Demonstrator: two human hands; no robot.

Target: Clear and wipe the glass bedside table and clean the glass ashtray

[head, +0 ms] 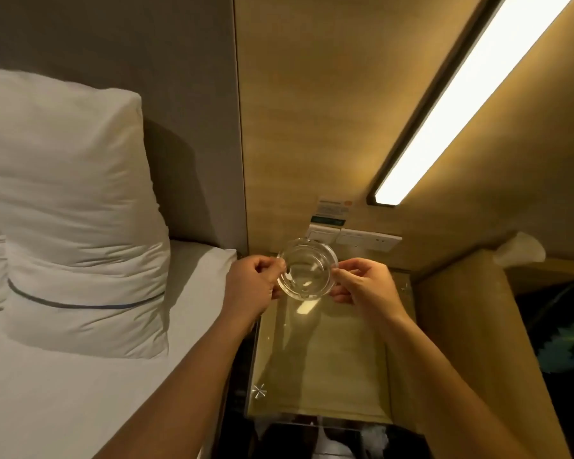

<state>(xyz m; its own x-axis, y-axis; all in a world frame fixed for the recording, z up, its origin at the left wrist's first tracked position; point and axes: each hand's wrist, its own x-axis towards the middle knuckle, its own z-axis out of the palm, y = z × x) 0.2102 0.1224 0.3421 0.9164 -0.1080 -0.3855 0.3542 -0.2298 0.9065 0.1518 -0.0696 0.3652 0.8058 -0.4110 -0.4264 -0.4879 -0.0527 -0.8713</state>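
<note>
A round clear glass ashtray [307, 270] is held up above the far end of the glass bedside table [318, 366], tilted toward me so its hollow shows. My left hand [252, 286] pinches its left rim with curled fingers. My right hand [362, 286] pinches the right rim the same way. The ashtray looks empty. The table top reflects the wall light and carries nothing that I can see.
A bed [63, 376] with a white pillow [67, 207] lies close on the left. Wall switches and a small notice [332, 213] sit behind the table. A padded wooden-toned surface [471, 342] rises on the right, with a white tissue [521, 251] poking out above it.
</note>
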